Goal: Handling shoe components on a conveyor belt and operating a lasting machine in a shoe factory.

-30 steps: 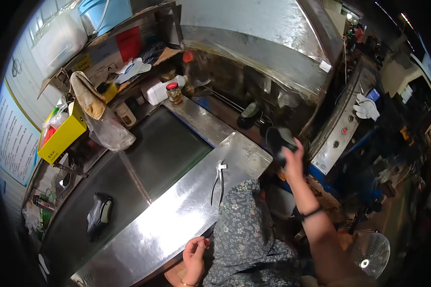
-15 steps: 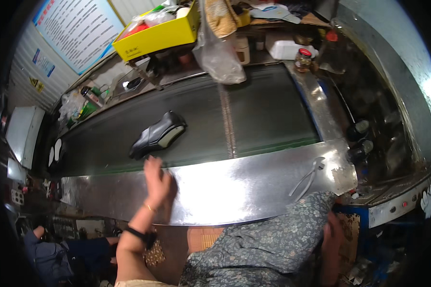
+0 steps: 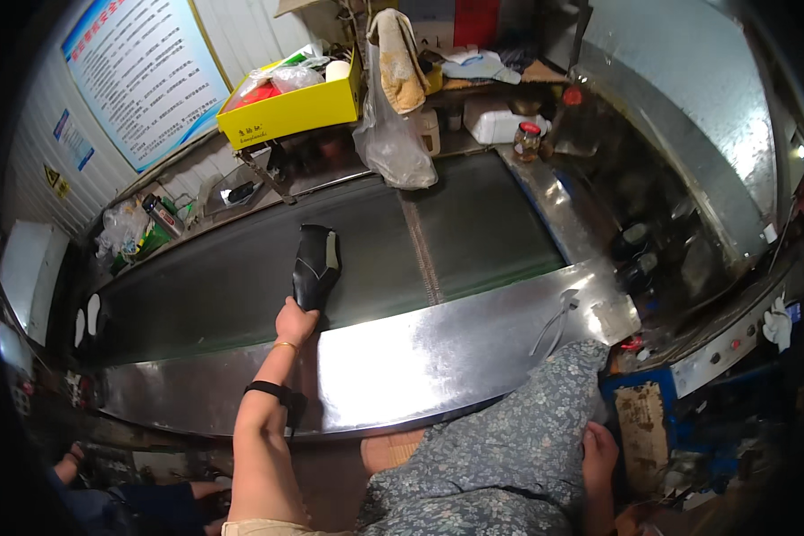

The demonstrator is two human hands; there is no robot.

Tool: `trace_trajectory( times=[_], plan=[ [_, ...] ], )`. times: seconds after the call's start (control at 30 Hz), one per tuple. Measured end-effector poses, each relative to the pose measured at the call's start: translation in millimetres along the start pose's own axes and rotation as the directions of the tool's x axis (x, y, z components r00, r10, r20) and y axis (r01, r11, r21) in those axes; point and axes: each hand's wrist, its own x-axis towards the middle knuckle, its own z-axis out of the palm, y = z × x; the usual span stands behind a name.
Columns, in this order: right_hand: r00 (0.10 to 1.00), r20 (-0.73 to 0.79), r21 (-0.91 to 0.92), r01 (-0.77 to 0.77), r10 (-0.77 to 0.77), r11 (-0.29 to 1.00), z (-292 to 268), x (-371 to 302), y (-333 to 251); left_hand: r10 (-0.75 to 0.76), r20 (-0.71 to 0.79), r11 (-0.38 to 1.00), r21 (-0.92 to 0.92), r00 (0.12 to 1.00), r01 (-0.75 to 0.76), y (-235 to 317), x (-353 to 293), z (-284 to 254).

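Note:
My left hand (image 3: 297,320) is closed around the toe end of a black shoe (image 3: 313,263), which has a pale patch along one side. The shoe's other end points away from me over the dark conveyor belt (image 3: 214,277). Beneath my left wrist runs a shiny metal ledge (image 3: 393,371) along the belt's near side. My right hand (image 3: 600,454) hangs low at the right beside the dark floral clothing (image 3: 500,447). Its fingers are mostly turned out of sight, so whether it holds anything cannot be seen.
Grey metal pincers (image 3: 556,320) lie toward the ledge's right end. A plastic bag (image 3: 397,156) hangs over the belt's far edge, near a yellow box (image 3: 290,114). A red-lidded jar (image 3: 527,143) stands at the back right. Pale soles (image 3: 93,314) show at the far left.
My left hand has reached forward and gripped the shoe's toe. The shoe has swung from lying slantwise to pointing away from me. My right hand shows more clearly beside the clothing.

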Motion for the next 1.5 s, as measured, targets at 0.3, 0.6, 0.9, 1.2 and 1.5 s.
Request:
trace_trajectory(
  times=[0.3,0.6,0.9,1.2,1.5],
  plan=[
    [0.964,0.009,0.429,0.236,-0.265,0.872,-0.9,34.0,-69.4,0.573,0.426,-0.138,-0.792,0.700,0.595,-13.4,-175.6,12.3],
    [0.764,-0.209,0.378,0.639,-0.611,0.670,-59.5,0.4,-174.4,0.901,0.433,0.316,-0.687,0.019,0.654,145.8,-323.1,11.2],
    [0.698,0.309,-0.080,0.695,-0.645,0.714,-89.8,-27.2,-166.4,0.817,0.474,0.378,-0.870,0.328,0.315,251.4,-403.7,7.2],
    [0.913,0.136,0.208,0.353,-0.384,0.912,-44.7,-11.4,-115.0,0.831,-0.142,0.206,-0.820,0.538,-0.535,248.7,-393.9,35.9],
    [0.992,0.086,0.451,0.040,-0.088,0.892,-27.8,-31.1,-44.1,0.944,0.201,0.228,-0.971,0.260,-0.077,264.0,-347.9,28.7]
  ],
)
